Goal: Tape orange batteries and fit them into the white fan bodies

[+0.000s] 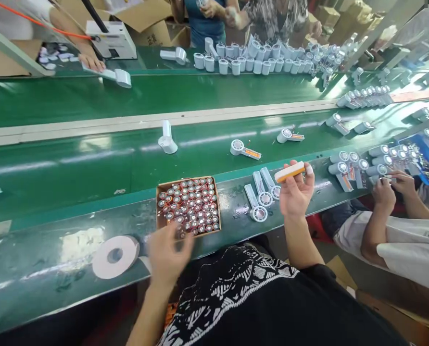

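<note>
Over belt point(92, 178), R hand point(294, 194) pinches orange-white stick point(289, 171); L hand point(169, 254) spread, blurred, by cell box point(216, 202).

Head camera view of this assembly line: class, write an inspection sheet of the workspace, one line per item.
Surface: green conveyor belt with a scuffed green bench edge nearest the person.
Job's things: orange-wrapped cell; cardboard tray of cells.
Clutter: white tape roll; white fan bodies.
Hands: right hand holds the cell; left hand, blurred, is open near the tray.
Cables: orange cord at the far side.
Surroundings: co-worker's hands; cardboard cartons.
</note>
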{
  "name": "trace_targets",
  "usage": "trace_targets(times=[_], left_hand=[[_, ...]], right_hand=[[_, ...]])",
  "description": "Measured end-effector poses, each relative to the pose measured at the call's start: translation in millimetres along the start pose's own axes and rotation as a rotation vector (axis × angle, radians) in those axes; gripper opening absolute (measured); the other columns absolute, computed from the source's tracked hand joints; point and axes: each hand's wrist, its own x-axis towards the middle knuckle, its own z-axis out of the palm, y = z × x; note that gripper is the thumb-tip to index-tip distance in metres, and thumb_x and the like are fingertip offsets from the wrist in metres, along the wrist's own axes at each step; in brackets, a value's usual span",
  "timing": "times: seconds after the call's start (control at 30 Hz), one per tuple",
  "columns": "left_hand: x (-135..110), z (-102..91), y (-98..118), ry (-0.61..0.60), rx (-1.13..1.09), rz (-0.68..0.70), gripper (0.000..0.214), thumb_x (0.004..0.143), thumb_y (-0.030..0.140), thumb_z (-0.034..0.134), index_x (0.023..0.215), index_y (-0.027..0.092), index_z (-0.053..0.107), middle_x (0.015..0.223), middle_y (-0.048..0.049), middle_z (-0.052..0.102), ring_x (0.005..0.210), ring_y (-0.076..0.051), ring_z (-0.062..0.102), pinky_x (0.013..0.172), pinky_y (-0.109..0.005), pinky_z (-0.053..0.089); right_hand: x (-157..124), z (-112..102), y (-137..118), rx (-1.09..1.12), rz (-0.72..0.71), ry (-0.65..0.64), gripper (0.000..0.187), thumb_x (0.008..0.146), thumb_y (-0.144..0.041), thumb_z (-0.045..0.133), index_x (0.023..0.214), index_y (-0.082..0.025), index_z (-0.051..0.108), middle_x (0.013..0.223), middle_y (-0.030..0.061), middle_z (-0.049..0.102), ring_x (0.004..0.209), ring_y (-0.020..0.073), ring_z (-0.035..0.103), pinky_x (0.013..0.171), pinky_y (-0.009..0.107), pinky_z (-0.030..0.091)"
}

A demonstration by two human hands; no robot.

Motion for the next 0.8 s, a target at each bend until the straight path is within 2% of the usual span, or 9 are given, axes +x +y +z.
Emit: trace_targets(times=[0.1, 0.2, 0.27, 0.33, 0.43, 0.57, 0.67, 0.73, 0.8], left_hand=[[58.1, 49.2, 96.8, -0.475, -0.159, 0.317, 0.075, 0.096, 0.064, 0.071, 0.152, 0.018, 0.054, 0.116, -0.0148, 0.073, 0.100, -0.030, 0.070, 0.085, -0.039, 0.054], [95.3, 90.5, 163.0, -0.813, -0.090, 0.325, 0.096, 0.087, 0.075, 0.076, 0.152, 0.008, 0.055, 0.107, -0.0224, 0.074, 0.097, -0.037, 0.073, 0.080, -0.041, 0.053], [104.1, 101.9, 181.7, -0.890, -0.066, 0.267, 0.084, 0.089, 0.067, 0.077, 0.142, 0.004, 0.061, 0.100, -0.0243, 0.075, 0.094, -0.039, 0.074, 0.078, -0.041, 0.052], [102.5, 97.6, 180.0, -0.879, -0.071, 0.219, 0.060, 0.093, 0.056, 0.075, 0.126, 0.006, 0.068, 0.095, -0.0221, 0.075, 0.090, -0.038, 0.075, 0.075, -0.040, 0.053], [87.9, 70.4, 148.5, -0.788, -0.167, 0.186, 0.040, 0.091, 0.045, 0.074, 0.116, 0.015, 0.070, 0.096, -0.0146, 0.077, 0.089, -0.034, 0.076, 0.073, -0.039, 0.057], [62.0, 31.6, 95.2, -0.606, -0.561, 0.281, 0.056, 0.088, 0.028, 0.074, 0.142, 0.024, 0.059, 0.133, -0.0103, 0.074, 0.116, -0.028, 0.074, 0.096, -0.038, 0.063], [44.0, 22.4, 74.0, -0.577, -0.630, 0.346, 0.057, 0.093, 0.020, 0.068, 0.148, 0.024, 0.057, 0.146, -0.0118, 0.067, 0.130, -0.027, 0.069, 0.109, -0.039, 0.061], [31.8, 24.6, 67.7, -0.574, -0.640, 0.274, 0.048, 0.094, 0.020, 0.066, 0.142, 0.023, 0.065, 0.140, -0.0122, 0.071, 0.125, -0.028, 0.072, 0.106, -0.042, 0.063], [18.9, 27.8, 63.5, -0.516, -0.677, 0.109, 0.029, 0.094, 0.025, 0.067, 0.122, 0.023, 0.076, 0.118, -0.0103, 0.079, 0.106, -0.029, 0.078, 0.092, -0.043, 0.069]], right_hand=[[1.8, 12.8, 3.8, -0.002, -0.002, -0.004, 0.064, 0.081, -0.042, 0.087, 0.138, -0.035, 0.057, 0.150, 0.0076, 0.063, 0.134, 0.0278, 0.066, 0.104, 0.048, 0.063], [7.1, 25.6, -4.1, 0.025, -0.041, -0.014, 0.066, 0.083, -0.045, 0.085, 0.140, -0.036, 0.055, 0.149, 0.0078, 0.062, 0.136, 0.0288, 0.065, 0.103, 0.048, 0.064], [8.5, 25.1, -11.7, 0.043, -0.078, 0.007, 0.065, 0.084, -0.046, 0.084, 0.140, -0.036, 0.054, 0.147, 0.0077, 0.063, 0.135, 0.0288, 0.066, 0.102, 0.047, 0.064], [7.6, 18.6, -16.4, 0.038, -0.083, 0.024, 0.063, 0.084, -0.049, 0.084, 0.138, -0.037, 0.054, 0.143, 0.0071, 0.065, 0.133, 0.0288, 0.067, 0.102, 0.048, 0.063], [-0.2, 10.4, -13.6, 0.060, -0.005, -0.020, 0.062, 0.079, -0.055, 0.088, 0.130, -0.037, 0.057, 0.132, 0.0047, 0.072, 0.126, 0.0282, 0.072, 0.106, 0.053, 0.061], [-28.9, 26.5, 4.8, 0.126, 0.185, -0.188, 0.064, 0.071, -0.058, 0.095, 0.118, -0.033, 0.059, 0.114, 0.0041, 0.080, 0.112, 0.0278, 0.078, 0.101, 0.052, 0.064], [-58.6, 55.6, 20.1, 0.128, 0.298, -0.325, 0.059, 0.070, -0.058, 0.096, 0.109, -0.030, 0.061, 0.114, 0.0044, 0.082, 0.099, 0.0258, 0.081, 0.083, 0.044, 0.071], [-73.7, 75.7, 26.7, 0.109, 0.284, -0.505, 0.050, 0.073, -0.056, 0.095, 0.103, -0.029, 0.066, 0.112, 0.0040, 0.082, 0.092, 0.0236, 0.082, 0.075, 0.039, 0.072], [-80.9, 93.5, 28.0, 0.084, 0.162, -0.816, 0.037, 0.077, -0.052, 0.093, 0.095, -0.028, 0.071, 0.107, 0.0037, 0.083, 0.091, 0.0223, 0.082, 0.077, 0.035, 0.071]])
